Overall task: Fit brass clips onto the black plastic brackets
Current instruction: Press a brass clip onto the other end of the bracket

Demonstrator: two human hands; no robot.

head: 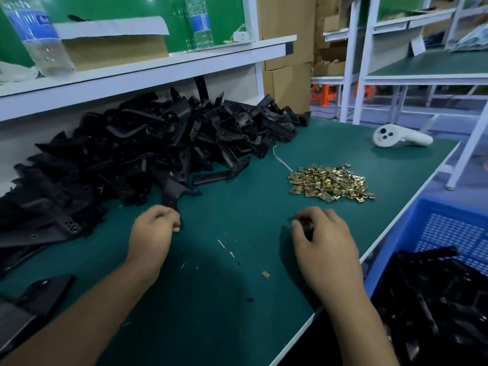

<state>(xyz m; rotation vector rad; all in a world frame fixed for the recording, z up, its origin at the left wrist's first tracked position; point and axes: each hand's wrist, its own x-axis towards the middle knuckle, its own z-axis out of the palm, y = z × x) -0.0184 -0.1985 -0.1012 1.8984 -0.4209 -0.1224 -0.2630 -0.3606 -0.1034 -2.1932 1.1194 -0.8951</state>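
A big heap of black plastic brackets point(148, 151) covers the left and back of the green table point(237, 207). One bracket point(173, 192) sticks out of the heap toward me; my left hand point(154, 228) grips its near end with curled fingers. A small pile of brass clips point(331, 184) lies to the right of the heap. My right hand point(320, 239) rests on the table in front of that pile, its fingers curled around brass clips that glint between the fingertips.
A blue plastic crate point(412, 233) holding black brackets stands off the table's right edge. A white controller point(396, 136) lies at the far right. A white cable point(282, 161) runs out of the heap. Bottles and a cardboard box stand on the shelf above. Small debris dots the table.
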